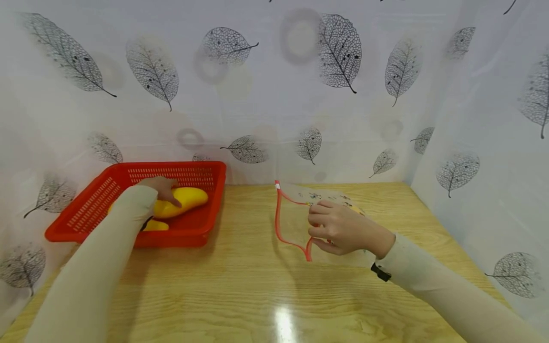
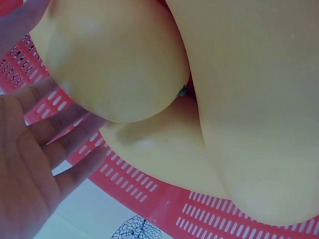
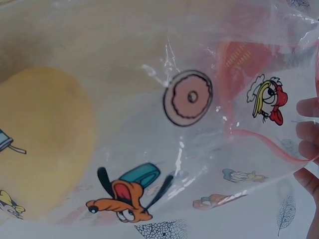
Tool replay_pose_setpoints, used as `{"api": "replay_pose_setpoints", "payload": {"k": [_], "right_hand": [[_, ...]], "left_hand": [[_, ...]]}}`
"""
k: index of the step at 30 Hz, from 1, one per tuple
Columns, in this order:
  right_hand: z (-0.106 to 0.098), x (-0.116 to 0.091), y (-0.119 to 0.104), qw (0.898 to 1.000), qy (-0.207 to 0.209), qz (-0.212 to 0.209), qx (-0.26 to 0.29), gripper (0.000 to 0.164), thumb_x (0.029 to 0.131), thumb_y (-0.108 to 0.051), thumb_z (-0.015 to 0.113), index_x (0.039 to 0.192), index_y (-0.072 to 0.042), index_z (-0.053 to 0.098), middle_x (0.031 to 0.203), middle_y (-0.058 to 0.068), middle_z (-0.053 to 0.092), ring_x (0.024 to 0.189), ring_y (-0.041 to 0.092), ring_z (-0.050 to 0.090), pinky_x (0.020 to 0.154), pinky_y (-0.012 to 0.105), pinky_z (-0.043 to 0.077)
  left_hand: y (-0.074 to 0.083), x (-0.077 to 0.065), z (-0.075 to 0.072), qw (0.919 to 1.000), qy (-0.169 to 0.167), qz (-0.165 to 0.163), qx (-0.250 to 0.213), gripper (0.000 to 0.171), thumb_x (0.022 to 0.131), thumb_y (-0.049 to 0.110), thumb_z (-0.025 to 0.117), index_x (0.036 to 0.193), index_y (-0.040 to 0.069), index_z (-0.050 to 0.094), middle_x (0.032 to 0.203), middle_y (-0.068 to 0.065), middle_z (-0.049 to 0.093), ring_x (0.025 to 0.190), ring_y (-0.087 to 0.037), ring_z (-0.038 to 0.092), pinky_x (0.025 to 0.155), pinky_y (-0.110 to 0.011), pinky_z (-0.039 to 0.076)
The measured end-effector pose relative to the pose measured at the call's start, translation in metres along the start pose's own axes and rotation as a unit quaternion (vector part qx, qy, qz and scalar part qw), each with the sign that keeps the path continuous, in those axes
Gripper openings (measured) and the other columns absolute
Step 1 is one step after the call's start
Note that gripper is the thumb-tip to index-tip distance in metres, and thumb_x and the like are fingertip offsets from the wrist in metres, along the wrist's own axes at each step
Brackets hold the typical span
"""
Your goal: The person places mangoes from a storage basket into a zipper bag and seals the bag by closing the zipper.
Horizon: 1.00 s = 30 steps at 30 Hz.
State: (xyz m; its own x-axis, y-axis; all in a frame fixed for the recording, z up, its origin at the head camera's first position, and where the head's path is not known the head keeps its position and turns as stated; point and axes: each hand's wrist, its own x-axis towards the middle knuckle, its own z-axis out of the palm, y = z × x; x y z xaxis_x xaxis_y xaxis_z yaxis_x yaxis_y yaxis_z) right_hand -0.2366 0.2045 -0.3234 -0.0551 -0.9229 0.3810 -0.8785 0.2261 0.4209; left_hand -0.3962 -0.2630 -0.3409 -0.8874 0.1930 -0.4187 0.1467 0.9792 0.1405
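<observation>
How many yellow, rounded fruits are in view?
4 visible: three yellow, rounded fruits in the red perforated plastic basket, one yellow fruit inside the clear, cartoon-printed plastic bag. The left sleeve may hide others.

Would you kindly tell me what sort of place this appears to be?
Probably a small screened-off work area, likely indoors: leaf-printed sheeting rises behind a wooden table, on which sits a red basket holding yellow fruit-like things.
</observation>
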Motion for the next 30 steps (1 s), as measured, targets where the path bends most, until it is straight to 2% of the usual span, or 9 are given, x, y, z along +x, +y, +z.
{"api": "replay_pose_setpoints", "payload": {"k": [2, 4, 8, 11, 17, 22, 30], "right_hand": [[0.000, 0.000, 0.000, 1.000, 0.000, -0.001, -0.002, 0.016, 0.082, -0.021, 0.062, 0.070, -0.018, 0.054, 0.073, -0.002, 0.049, 0.073, 0.015, 0.043, 0.072, 0.030, 0.040], [-0.001, 0.000, 0.000, 1.000, 0.000, -0.002, -0.004, 0.016, 0.083, -0.021, 0.061, 0.070, -0.018, 0.054, 0.073, -0.002, 0.049, 0.073, 0.015, 0.043, 0.072, 0.029, 0.040], [-0.001, 0.001, 0.000, 1.000, 0.002, -0.002, -0.007, 0.026, 0.093, -0.024, 0.045, 0.069, -0.018, 0.053, 0.072, -0.002, 0.048, 0.072, 0.015, 0.043, 0.071, 0.029, 0.040], [-0.001, 0.001, 0.000, 1.000, 0.004, -0.002, -0.009, 0.034, 0.096, -0.026, 0.035, 0.068, -0.018, 0.053, 0.072, -0.002, 0.048, 0.072, 0.015, 0.043, 0.071, 0.029, 0.040], [-0.002, 0.001, 0.000, 1.000, 0.004, -0.002, -0.009, 0.034, 0.096, -0.025, 0.035, 0.068, -0.017, 0.053, 0.072, -0.002, 0.047, 0.072, 0.015, 0.043, 0.071, 0.029, 0.040], [-0.002, 0.001, 0.000, 1.000, 0.003, -0.003, -0.010, 0.034, 0.096, -0.025, 0.035, 0.068, -0.018, 0.053, 0.072, -0.003, 0.048, 0.072, 0.015, 0.043, 0.071, 0.029, 0.040], [-0.002, 0.001, 0.000, 1.000, 0.011, -0.006, -0.010, 0.034, 0.096, -0.026, 0.035, 0.068, -0.018, 0.053, 0.072, -0.003, 0.048, 0.071, 0.015, 0.043, 0.071, 0.029, 0.040]], "left_hand": [[0.002, -0.001, 0.000, 0.9999, -0.008, -0.001, -0.012, 0.102, 0.070, 0.054, 0.073, 0.143, -0.002, 0.030, 0.141, -0.032, 0.035, 0.124, -0.048, 0.037, 0.101, -0.064, 0.032], [0.004, -0.004, 0.000, 0.9997, -0.013, -0.004, -0.023, 0.100, 0.071, 0.049, 0.075, 0.144, -0.002, 0.029, 0.142, -0.032, 0.034, 0.126, -0.048, 0.036, 0.102, -0.064, 0.031], [0.009, -0.011, 0.001, 0.9998, -0.009, -0.004, -0.020, 0.094, 0.073, 0.041, 0.076, 0.143, -0.001, 0.030, 0.144, -0.032, 0.032, 0.128, -0.049, 0.034, 0.102, -0.063, 0.032], [0.012, -0.013, 0.001, 1.0000, -0.003, 0.002, -0.007, 0.093, 0.073, 0.041, 0.076, 0.142, -0.002, 0.032, 0.142, -0.032, 0.034, 0.127, -0.049, 0.035, 0.102, -0.062, 0.033], [0.019, -0.012, 0.000, 1.0000, -0.007, -0.001, 0.006, 0.095, 0.074, 0.048, 0.073, 0.143, -0.002, 0.031, 0.143, -0.031, 0.033, 0.128, -0.050, 0.034, 0.103, -0.062, 0.031], [0.024, -0.008, 0.002, 0.9997, -0.006, 0.012, 0.020, 0.094, 0.076, 0.049, 0.071, 0.143, -0.003, 0.031, 0.143, -0.031, 0.034, 0.130, -0.050, 0.032, 0.104, -0.063, 0.030], [0.023, -0.003, 0.005, 1.0000, -0.006, 0.001, -0.005, 0.099, 0.073, 0.052, 0.072, 0.145, -0.001, 0.028, 0.143, -0.030, 0.034, 0.127, -0.048, 0.035, 0.104, -0.064, 0.028]]}}
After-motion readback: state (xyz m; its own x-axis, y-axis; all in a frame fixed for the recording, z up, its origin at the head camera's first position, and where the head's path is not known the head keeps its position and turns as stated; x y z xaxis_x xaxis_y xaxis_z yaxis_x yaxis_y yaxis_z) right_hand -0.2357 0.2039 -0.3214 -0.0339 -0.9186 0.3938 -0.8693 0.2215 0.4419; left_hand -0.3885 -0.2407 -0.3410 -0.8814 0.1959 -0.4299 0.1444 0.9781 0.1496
